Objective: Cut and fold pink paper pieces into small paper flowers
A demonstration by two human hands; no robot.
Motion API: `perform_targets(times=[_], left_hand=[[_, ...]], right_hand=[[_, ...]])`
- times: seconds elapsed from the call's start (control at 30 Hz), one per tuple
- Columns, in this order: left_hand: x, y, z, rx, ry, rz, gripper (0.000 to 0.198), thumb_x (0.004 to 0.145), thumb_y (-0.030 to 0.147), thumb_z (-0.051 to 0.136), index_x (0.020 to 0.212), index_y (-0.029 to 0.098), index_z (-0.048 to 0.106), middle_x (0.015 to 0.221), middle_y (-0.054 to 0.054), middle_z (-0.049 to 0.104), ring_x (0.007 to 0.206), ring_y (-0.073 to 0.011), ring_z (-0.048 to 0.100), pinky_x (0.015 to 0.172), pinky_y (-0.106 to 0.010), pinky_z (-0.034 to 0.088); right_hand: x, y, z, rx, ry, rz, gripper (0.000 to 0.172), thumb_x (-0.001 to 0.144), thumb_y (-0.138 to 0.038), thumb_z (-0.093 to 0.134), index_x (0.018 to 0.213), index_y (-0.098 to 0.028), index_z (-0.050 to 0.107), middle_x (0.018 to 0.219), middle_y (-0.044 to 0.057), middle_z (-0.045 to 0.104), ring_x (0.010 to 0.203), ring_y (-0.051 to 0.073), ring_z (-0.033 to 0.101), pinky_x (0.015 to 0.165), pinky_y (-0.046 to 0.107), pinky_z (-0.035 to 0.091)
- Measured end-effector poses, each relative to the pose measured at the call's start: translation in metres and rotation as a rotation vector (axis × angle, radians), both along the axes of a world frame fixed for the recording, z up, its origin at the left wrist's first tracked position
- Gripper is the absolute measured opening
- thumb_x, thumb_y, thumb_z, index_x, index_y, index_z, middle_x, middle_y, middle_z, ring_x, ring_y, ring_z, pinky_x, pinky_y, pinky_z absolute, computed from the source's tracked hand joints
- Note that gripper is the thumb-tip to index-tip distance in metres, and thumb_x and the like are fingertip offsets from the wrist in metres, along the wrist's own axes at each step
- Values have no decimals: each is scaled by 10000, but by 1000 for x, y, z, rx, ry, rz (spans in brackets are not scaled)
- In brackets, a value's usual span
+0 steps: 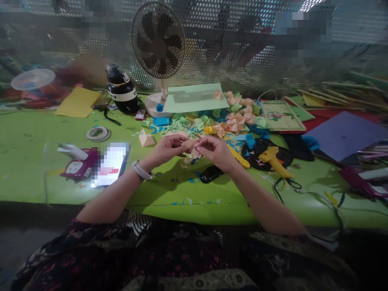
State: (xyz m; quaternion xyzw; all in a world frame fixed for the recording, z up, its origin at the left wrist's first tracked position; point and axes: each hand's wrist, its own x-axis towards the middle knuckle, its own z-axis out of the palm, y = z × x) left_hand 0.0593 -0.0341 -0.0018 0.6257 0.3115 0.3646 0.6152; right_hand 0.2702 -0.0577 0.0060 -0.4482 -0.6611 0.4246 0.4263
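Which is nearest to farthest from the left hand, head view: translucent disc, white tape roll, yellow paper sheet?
From the left hand:
1. White tape roll, left.
2. Yellow paper sheet, farther left and back.
3. Translucent disc, far back left.

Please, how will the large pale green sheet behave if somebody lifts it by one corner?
The sheet looks thin, so it should be light. It lies fairly flat, so it may bend only slightly. The peach piece on top could slide off.
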Motion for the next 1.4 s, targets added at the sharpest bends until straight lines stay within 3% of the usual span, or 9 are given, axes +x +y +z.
perform_targets(times=[0.3, 1.23, 1.4], left_hand=[[-2, 0, 3, -37, -16, -42, 312, 810, 274, 744, 1079, 133, 670, 975, -82, 748, 893, -170, 734, 760, -281, 615], [-4, 2, 1, -67, -46, -64, 323, 758, 232, 754, 1061, 130, 703, 988, -93, 751, 846, -167, 729, 742, -287, 615], [-3, 1, -1, -82, -39, -46, 356, 749, 317, 796, 1034, 128, 697, 1012, -108, 751, 865, -181, 732, 745, -298, 614]], right_hand=[[0, -2, 4, -8, -43, 0, 253, 741, -423, 737, 753, -200, 618, 731, 12, 640, 652, 142, 540, 631, 316, 447], [-1, -4, 7, -48, -48, 13, 219, 726, -376, 718, 716, -205, 581, 670, -9, 601, 619, 133, 528, 606, 304, 427], [0, -4, 6, -31, -86, 6, 231, 729, -394, 720, 717, -210, 581, 677, -7, 604, 613, 132, 514, 589, 300, 418]])
